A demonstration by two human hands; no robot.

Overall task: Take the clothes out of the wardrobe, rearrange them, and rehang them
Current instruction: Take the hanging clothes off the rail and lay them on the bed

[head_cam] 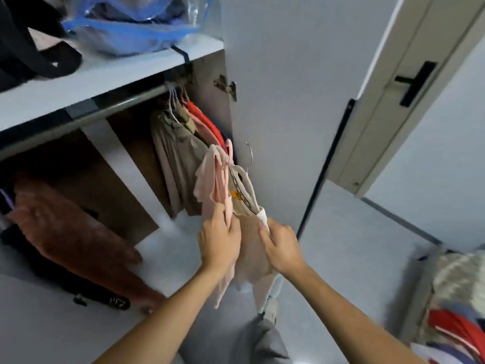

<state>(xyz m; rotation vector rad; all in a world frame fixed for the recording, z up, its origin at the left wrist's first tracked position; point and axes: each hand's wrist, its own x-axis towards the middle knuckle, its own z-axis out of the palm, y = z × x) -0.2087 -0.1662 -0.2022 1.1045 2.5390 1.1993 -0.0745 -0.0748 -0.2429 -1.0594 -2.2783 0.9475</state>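
The held garment [207, 185] is pale pink on a pink hanger [227, 164]; the cream top [242, 195] bears an orange patch. Olive shirt [178, 153], red top [207, 122], rust-brown fleece [70, 232], blue-trimmed clear storage bag [131, 24], black door handle [416, 82].

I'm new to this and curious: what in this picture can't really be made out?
- Pile at the right, head view: blurred and cut by the frame edge.
- Clear bag on the shelf: contents hazy, top cropped.
- Cream garment: label print too small.
- Hanging clothes: overlapping, count unclear.
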